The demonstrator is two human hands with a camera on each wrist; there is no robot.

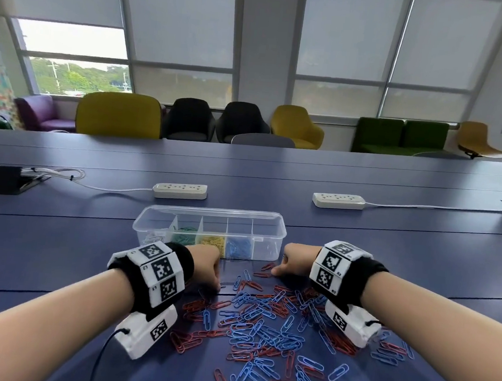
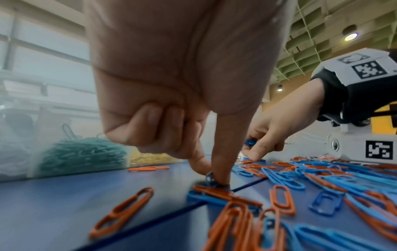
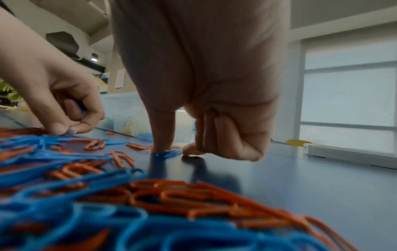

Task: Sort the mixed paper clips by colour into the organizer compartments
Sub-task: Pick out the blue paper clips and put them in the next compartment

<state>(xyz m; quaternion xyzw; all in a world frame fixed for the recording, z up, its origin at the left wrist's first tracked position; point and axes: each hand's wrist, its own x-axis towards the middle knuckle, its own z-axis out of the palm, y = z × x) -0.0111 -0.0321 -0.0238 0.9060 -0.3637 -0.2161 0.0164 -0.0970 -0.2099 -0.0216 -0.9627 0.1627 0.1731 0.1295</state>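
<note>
Table: A long blue table [image 1: 366, 176] fills the foreground, with seams running across it and two white power strips [image 1: 180, 190] lying beyond the work area, their cords trailing to either side.
Room: Tall windows [image 1: 180, 17] with grey blinds line the far wall; below them stand yellow, black and purple chairs [image 1: 118, 115] and a green sofa [image 1: 400, 136].
Organizer: A clear box [image 1: 211, 214] stands just beyond the hands, its lid off. From left to right its compartments hold pale, green, yellow and blue clips; the right-hand end looks bare.
Clips: Loose red and blue clips [image 1: 262, 328] lie scattered on the table between and in front of the two wrists, thickest in the middle and trailing toward the near edge.
Left hand: The left hand [image 1: 206, 265] is knuckles-up at the pile's far left edge. In the left wrist view its thumb and forefinger tips [image 2: 219, 175] press down together on a clip on the table, while the other fingers are curled into the palm, where a blue glint shows.
Right hand: The right hand [image 1: 293, 259] is near the box's right end. In the right wrist view its thumb tip [image 3: 160, 144] rests on a blue clip [image 3: 168, 154], forefinger just beside it, pinch narrow; the left wrist view shows blue clips tucked in the curled fingers.
Wrists: Both carry black bands with white marker blocks [image 1: 160, 273].
</note>
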